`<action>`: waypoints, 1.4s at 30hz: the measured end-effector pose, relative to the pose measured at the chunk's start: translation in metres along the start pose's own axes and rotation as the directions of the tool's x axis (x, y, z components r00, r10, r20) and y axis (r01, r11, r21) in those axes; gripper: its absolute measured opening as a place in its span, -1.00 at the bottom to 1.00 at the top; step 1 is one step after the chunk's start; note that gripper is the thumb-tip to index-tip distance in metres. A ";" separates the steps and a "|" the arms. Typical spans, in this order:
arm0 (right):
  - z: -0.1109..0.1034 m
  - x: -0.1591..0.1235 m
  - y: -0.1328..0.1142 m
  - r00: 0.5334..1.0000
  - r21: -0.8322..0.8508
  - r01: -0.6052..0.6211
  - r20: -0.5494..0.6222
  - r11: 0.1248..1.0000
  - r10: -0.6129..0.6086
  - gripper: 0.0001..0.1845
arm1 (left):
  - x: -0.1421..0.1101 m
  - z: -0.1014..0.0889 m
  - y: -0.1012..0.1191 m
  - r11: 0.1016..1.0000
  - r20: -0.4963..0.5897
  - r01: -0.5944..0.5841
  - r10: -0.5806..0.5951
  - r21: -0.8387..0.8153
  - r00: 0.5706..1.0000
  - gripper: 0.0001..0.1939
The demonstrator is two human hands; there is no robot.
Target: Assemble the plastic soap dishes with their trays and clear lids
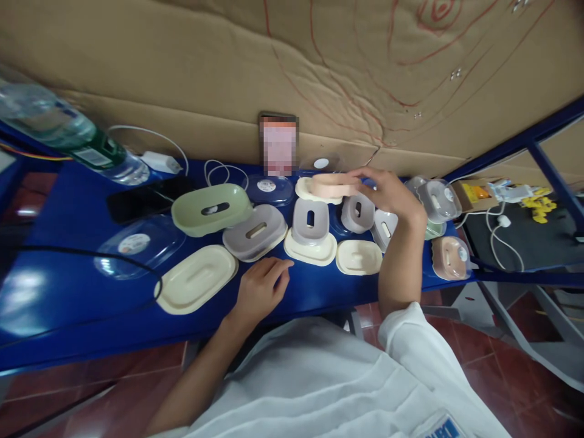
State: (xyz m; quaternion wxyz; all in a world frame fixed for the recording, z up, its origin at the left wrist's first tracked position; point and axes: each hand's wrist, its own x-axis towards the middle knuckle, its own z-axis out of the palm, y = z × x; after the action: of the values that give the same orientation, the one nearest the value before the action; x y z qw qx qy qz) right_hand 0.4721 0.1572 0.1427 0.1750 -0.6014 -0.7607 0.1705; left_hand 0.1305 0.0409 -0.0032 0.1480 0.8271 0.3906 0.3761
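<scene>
My right hand [385, 191] reaches over the back row with its fingertips on the end of a peach plastic dish [333, 184]. Under that dish lies a cream oval base [305, 190]. Loosely bent and holding nothing, my left hand [262, 289] is by the table's front, its thumb and index finger apart. Beside it are a cream oval tray [196, 280], a grey slotted dish [255, 232] and a green slotted dish [212, 210]. Another grey slotted dish [310, 220] sits on a cream base [314, 252]. A smaller cream tray [359, 257] lies to the right.
Clear plastic lids [139, 243] lie on the blue table [114, 316]. At left are a water bottle [77, 131], a white charger [160, 162] and a dark phone [137, 199]. Lidded dishes [449, 258] stand at right. Cardboard [182, 79] walls the back.
</scene>
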 end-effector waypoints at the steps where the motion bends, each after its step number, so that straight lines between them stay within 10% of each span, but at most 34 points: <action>1: -0.005 -0.006 0.008 0.999 -0.016 -0.021 -0.041 1.000 0.020 -0.61 | 0.000 0.000 0.000 1.000 -0.001 -0.003 0.003 0.000 1.000 -0.79; 6: -0.004 -0.080 0.052 0.928 -0.178 -0.309 -0.270 0.934 0.256 -0.54 | 0.000 -0.002 0.001 1.000 -0.005 -0.020 0.020 -0.021 1.000 -0.78; 14: 0.107 -0.187 0.054 0.839 -0.255 -0.512 -0.354 0.820 0.414 -0.36 | 0.002 0.003 0.002 0.998 0.029 -0.068 0.069 -0.018 0.997 -0.77; 23: 0.107 -0.170 0.058 0.836 -0.136 -0.428 -0.436 0.893 0.334 -0.46 | -0.031 -0.031 0.035 0.996 0.048 -0.074 0.076 -0.043 0.996 -0.70; 33: 0.087 -0.138 0.041 0.696 0.003 -0.483 -0.606 0.875 0.386 -0.28 | -0.064 -0.035 0.024 1.000 -0.077 -0.007 0.008 0.017 0.997 -0.73; 38: 0.088 -0.101 -0.008 0.911 -0.178 -0.166 -0.405 0.970 0.082 -0.52 | -0.050 -0.038 0.022 1.000 -0.137 -0.023 0.024 0.007 0.990 -0.70; 42: 0.092 -0.095 -0.010 0.876 -0.254 -0.167 -0.482 0.953 0.025 -0.50 | -0.048 -0.044 0.017 0.999 -0.141 -0.037 0.039 0.018 0.989 -0.69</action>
State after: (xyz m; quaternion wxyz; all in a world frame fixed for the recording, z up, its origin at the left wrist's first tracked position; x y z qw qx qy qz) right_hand 0.4413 0.0581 0.0608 0.2571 -0.6811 -0.6803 -0.0854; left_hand 0.0874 -0.0085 0.0112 0.1066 0.8069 0.3870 0.4334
